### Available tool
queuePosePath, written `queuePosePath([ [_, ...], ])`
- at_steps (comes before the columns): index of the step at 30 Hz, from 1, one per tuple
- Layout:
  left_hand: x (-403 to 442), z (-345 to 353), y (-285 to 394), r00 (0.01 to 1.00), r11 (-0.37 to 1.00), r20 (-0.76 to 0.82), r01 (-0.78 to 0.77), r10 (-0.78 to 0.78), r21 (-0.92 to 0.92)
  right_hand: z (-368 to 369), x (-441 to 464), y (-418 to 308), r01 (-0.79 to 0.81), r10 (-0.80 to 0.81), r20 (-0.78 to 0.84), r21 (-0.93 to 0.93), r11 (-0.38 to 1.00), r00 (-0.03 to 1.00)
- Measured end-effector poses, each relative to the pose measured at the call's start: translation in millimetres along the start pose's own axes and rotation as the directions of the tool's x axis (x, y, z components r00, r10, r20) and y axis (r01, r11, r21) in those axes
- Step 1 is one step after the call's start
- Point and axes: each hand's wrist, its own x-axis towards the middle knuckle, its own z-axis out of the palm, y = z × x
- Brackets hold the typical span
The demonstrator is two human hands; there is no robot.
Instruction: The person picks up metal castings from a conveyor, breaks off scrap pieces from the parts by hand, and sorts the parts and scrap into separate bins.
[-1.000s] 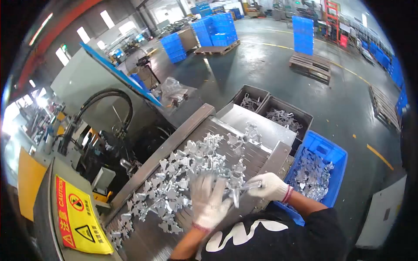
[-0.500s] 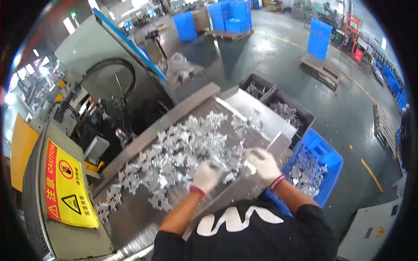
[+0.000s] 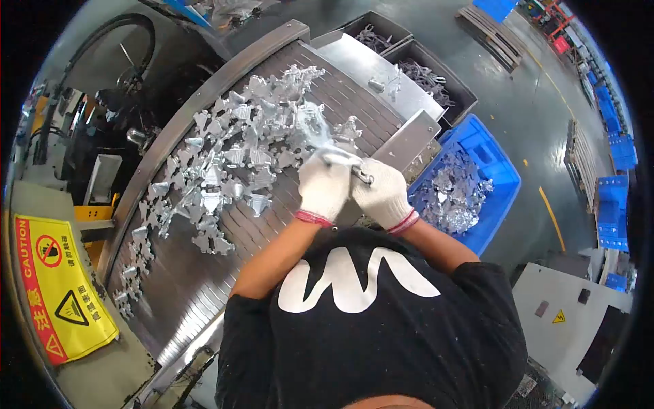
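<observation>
Both hands wear white knitted gloves with red cuffs and meet over the near edge of the slatted metal conveyor (image 3: 269,225). My left hand (image 3: 323,184) is closed on a shiny metal casting (image 3: 338,155), whose far end is blurred. Against it, my right hand (image 3: 381,194) is closed on the same casting's near end, where a small looped piece shows between the gloves. Beyond and left of them lies a spread heap of silvery castings (image 3: 248,133). One more casting (image 3: 349,129) rests just past the gloves.
A blue crate (image 3: 501,198) of metal pieces stands right of the conveyor. Behind it are dark bins (image 3: 463,102) holding scrap and a sloping metal plate (image 3: 354,61). At left are machinery and a yellow caution sign (image 3: 65,293). A grey cabinet (image 3: 555,307) stands at lower right.
The view has tilted down. My hands were apart over the castings and are now together, with a casting between them. Fewer castings lie on the conveyor's right part.
</observation>
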Motion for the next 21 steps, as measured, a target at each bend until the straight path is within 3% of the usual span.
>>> queuePosePath([
  [1,2,14,-28,0.961,0.965,-0.089,-0.262,0.263,0.015,-5,-3,-4,-0.257,0.256,0.145,-0.010,0.966,0.956],
  [3,1,18,-4,0.998,0.989,0.055,-0.011,0.019,-0.148,-13,-20,7,-0.251,0.255,-0.037,0.096,0.963,0.966],
  [4,1,16,6,0.888,0.785,0.211,0.460,-0.408,-0.415,-32,-30,7,-0.345,0.373,-0.044,0.292,0.892,0.927],
  [5,8,13,5,0.924,0.860,0.172,0.380,-0.340,-0.341,-40,-45,21,-0.483,0.518,-0.011,0.344,0.805,0.855],
  [6,15,10,0,0.954,0.920,0.139,0.294,-0.266,-0.258,-44,-64,44,-0.551,0.581,-0.061,0.250,0.796,0.812],
  [7,17,11,-13,0.977,0.872,0.133,0.207,-0.165,-0.444,-56,-79,59,-0.673,0.676,-0.002,0.091,0.734,0.737],
  [8,16,7,-11,0.951,0.809,0.173,0.310,-0.257,-0.500,-63,-102,86,-0.657,0.697,0.087,-0.272,0.704,0.711],
  [9,15,0,-3,0.913,0.734,0.232,0.409,-0.337,-0.542,-70,-122,103,-0.557,0.689,0.168,-0.470,0.685,0.705],
  [10,16,-13,18,0.885,0.766,0.351,0.447,-0.305,-0.462,-74,-135,113,-0.427,0.695,0.244,-0.639,0.640,0.677],
  [11,21,-13,18,0.894,0.793,0.359,0.416,-0.268,-0.445,-76,-143,118,-0.443,0.745,0.262,-0.666,0.600,0.614],
  [13,36,-14,19,0.834,0.793,0.490,0.469,-0.253,-0.389,-83,-131,122,-0.625,0.803,0.331,-0.507,0.594,0.495],
  [14,40,-7,25,0.867,0.845,0.462,0.380,-0.184,-0.376,-90,-106,99,-0.744,0.809,0.264,-0.318,0.588,0.526],
  [16,53,-9,63,0.814,0.965,0.537,0.263,-0.221,-0.002,-82,-70,78,-0.763,0.744,0.180,0.240,0.601,0.643],
  [17,60,-2,77,0.799,0.970,0.554,0.159,-0.236,0.184,-70,-53,68,-0.693,0.685,0.234,0.488,0.531,0.690],
  [18,66,11,72,0.790,0.983,0.593,0.069,-0.157,0.168,-59,-34,58,-0.583,0.615,0.260,0.702,0.409,0.745],
  [19,70,23,67,0.774,0.989,0.628,-0.022,-0.076,0.146,-69,-1,37,-0.611,0.496,0.420,0.724,0.321,0.760],
  [20,69,29,73,0.755,0.993,0.649,0.033,-0.098,0.111,-59,14,25,-0.596,0.503,0.460,0.790,0.145,0.732],
  [21,73,31,72,0.767,0.997,0.637,0.069,-0.080,0.042,-43,16,26,-0.593,0.572,0.456,0.803,0.065,0.681],
])
